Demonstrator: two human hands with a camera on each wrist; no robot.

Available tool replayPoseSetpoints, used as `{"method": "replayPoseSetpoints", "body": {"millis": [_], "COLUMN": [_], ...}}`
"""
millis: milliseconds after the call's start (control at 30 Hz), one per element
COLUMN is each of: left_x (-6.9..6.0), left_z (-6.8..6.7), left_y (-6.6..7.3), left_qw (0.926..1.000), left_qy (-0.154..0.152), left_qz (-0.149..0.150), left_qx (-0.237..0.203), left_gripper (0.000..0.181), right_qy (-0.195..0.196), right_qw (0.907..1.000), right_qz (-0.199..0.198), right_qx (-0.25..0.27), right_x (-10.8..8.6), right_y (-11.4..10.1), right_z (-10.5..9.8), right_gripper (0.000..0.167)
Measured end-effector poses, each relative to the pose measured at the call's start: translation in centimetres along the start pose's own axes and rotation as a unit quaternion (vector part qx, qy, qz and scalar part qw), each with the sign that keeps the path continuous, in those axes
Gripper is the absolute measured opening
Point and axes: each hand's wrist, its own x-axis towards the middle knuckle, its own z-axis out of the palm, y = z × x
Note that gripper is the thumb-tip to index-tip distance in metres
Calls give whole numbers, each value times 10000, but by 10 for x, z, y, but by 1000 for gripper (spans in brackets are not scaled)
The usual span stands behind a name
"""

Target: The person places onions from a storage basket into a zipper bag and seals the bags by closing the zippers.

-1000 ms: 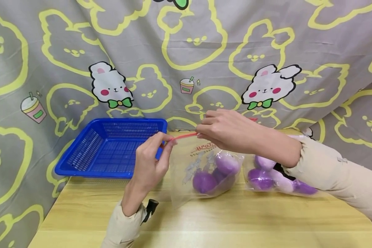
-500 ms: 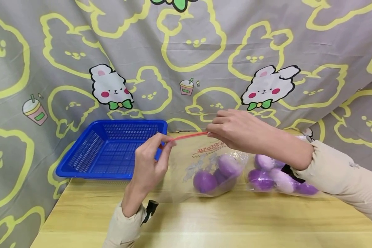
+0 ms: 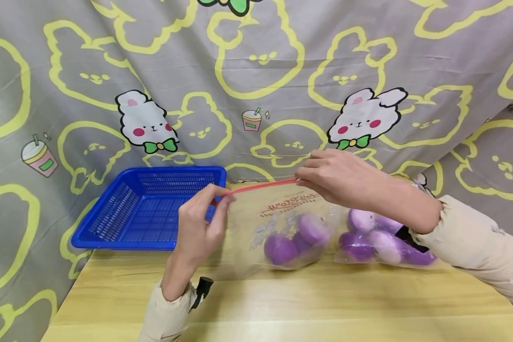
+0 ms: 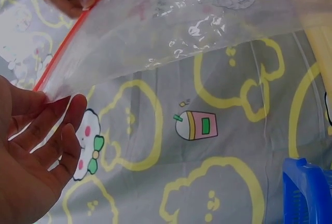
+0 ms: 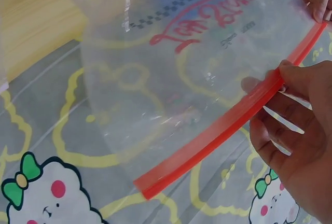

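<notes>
A clear zip bag (image 3: pixel 248 237) with a red zip strip (image 3: pixel 261 185) hangs between both hands, purple-and-white round objects (image 3: pixel 280 249) in its lower part. My left hand (image 3: pixel 201 225) pinches the strip's left end between thumb and finger. Further along the same strip my right hand (image 3: pixel 339 178) pinches it; in the right wrist view a length of red strip (image 5: pixel 181 162) runs on past that hand. Red lettering (image 5: pixel 207 19) and a checkered line are printed on the bag. What the round objects are, I cannot tell.
A blue plastic basket (image 3: pixel 154 213) stands at the back left of the wooden table (image 3: pixel 282 308). To the right, partly behind the right forearm, lies another clear bag of similar purple-and-white objects (image 3: pixel 384 247). A patterned grey curtain (image 3: pixel 222 71) hangs behind the table.
My right hand has slid rightward along the red strip, so more of it shows between the hands. My left hand keeps its pinch at the left end.
</notes>
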Motion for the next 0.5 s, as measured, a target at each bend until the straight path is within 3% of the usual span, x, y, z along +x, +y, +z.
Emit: {"method": "replayPoseSetpoints", "body": {"millis": [233,500], "left_x": [0,-1], "left_z": [-1,-1], "left_y": [-2,-3], "left_qw": [10000,9999], "left_qy": [17,-13], "left_qz": [-22,0], "left_qx": [24,162], "left_gripper": [7,8], "right_qy": [223,101], "right_qw": [9997,9991], "right_qz": [118,416], "right_qx": [-15,-13], "right_x": [-17,-39], "right_y": [10,21], "right_z": [-2,-3], "right_gripper": [10,8]}}
